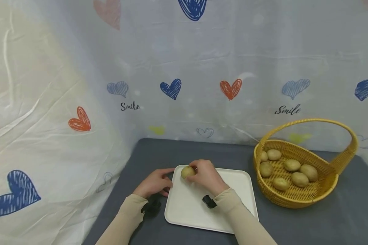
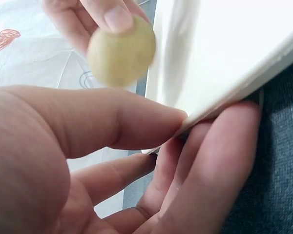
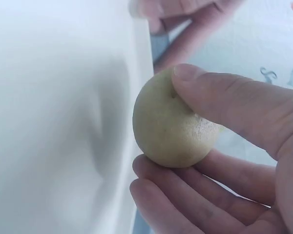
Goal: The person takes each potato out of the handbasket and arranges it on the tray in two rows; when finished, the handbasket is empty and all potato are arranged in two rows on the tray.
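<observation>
My right hand (image 1: pixel 207 175) holds a small, pale yellow-brown potato (image 3: pixel 173 124) between thumb and fingers, over the far left corner of a white tray (image 1: pixel 199 211). In the right wrist view the thumb lies on top of the potato and the fingertips are under it. At the tray's left side, my left hand (image 1: pixel 154 183) pinches the rim; the left wrist view shows its thumb (image 2: pixel 151 119) on the upper edge and fingers beneath. The same potato appears there close above the left thumb, slightly blurred.
To the right of the tray stands a yellow wicker basket (image 1: pixel 294 202) with a tall arched handle (image 1: pixel 309 120). Several potatoes (image 1: pixel 300 179) lie inside it. Both stand on a dark grey table (image 1: pixel 159 153), backed by a white curtain (image 1: pixel 202 68) printed with hearts.
</observation>
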`<action>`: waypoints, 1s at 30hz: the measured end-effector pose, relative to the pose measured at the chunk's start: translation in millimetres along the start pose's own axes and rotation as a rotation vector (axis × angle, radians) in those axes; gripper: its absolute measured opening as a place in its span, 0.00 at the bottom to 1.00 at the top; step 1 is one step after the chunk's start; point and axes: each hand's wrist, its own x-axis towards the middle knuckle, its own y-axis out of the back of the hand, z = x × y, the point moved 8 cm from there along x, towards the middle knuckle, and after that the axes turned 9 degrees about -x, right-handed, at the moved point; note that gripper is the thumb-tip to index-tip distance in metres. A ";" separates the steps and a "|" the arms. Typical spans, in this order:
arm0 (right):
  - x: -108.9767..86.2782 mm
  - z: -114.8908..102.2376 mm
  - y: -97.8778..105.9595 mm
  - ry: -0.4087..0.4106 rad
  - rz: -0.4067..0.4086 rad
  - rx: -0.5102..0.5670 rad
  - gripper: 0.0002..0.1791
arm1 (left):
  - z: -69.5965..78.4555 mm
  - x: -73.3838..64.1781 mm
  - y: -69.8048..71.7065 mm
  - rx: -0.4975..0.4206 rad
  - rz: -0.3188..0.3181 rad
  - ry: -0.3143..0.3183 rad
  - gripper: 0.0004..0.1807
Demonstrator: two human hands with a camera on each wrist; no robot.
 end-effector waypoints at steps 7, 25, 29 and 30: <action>0.2 -5.4 -8.6 0.018 0.022 -0.046 0.23 | 6.1 0.2 -7.5 0.018 0.003 -0.002 0.41; 5.9 -10.8 -21.8 0.036 0.041 -0.051 0.21 | 0.3 5.3 1.4 0.047 0.030 -0.007 0.40; 5.6 -10.3 -22.1 0.033 0.039 -0.036 0.22 | 0.0 5.3 2.1 0.049 0.040 -0.005 0.40; 5.6 -10.3 -21.9 0.035 0.039 -0.038 0.22 | 0.3 5.2 2.1 0.050 0.041 -0.005 0.40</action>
